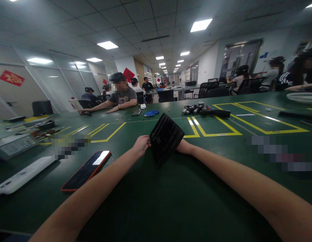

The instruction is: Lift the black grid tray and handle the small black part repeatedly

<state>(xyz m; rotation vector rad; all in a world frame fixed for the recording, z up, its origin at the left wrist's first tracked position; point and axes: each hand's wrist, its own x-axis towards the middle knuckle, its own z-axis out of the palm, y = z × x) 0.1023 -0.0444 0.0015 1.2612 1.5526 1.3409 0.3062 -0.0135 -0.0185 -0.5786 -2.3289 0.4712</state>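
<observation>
A black plastic panel (166, 139) with a ribbed, gridded face is tilted on its corner above the green table, directly in front of me. My left hand (142, 145) has its fingers curled closed at the panel's left edge. From the right side, my right hand (182, 147) grips the panel; its fingers are hidden behind it. A phone with an orange-red case (86, 170) lies on the table beside my left forearm.
The green table (156, 208) carries yellow tape outlines. Leftward lie a long white device (27, 174) and a grey box (16, 146). Beyond the panel are blue gloves (152, 113) and a heap of dark cables (196, 108). Across the table sits a person (123, 95) with arms on it.
</observation>
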